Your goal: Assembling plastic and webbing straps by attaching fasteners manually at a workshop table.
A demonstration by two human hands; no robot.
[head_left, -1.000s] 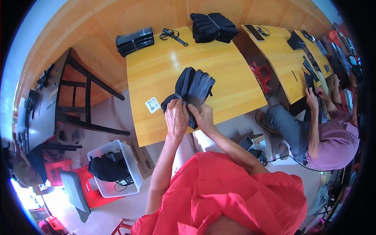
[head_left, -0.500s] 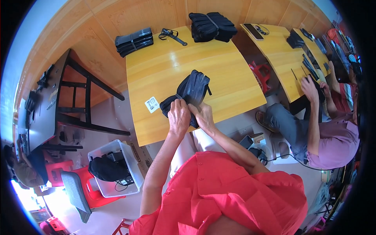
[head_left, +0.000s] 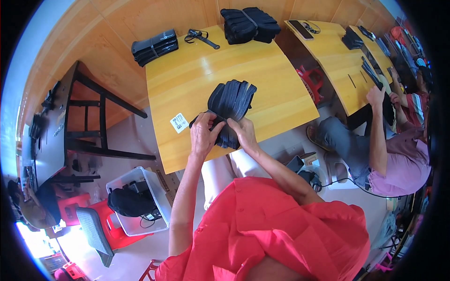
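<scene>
A bundle of flat black strips [head_left: 232, 99], pinched in at its middle, stands near the front edge of the yellow wooden table [head_left: 274, 89]. My left hand [head_left: 204, 133] grips its near left side at the narrow middle, with fingers bent and thumb toward the centre. From the right, my right hand [head_left: 244, 133] presses its thumb and fingers on the same middle. The bundle's strips fan out on the far side and hang below my hands. Whatever tie runs around the middle is mostly hidden by my fingers.
A tied black stack [head_left: 155, 48], a loose black strap [head_left: 201, 38] and a larger tied black bundle [head_left: 251, 25] lie along the table's back. A white label [head_left: 179, 123] sits at left. Beside it stands a clear plastic bin [head_left: 165, 206]. A co-worker [head_left: 398, 164] sits at right.
The bundle has turned in my hands, so its strips face me more broadly. My left hand has moved slightly left and up, its thumb now showing. The co-worker's hands have moved.
</scene>
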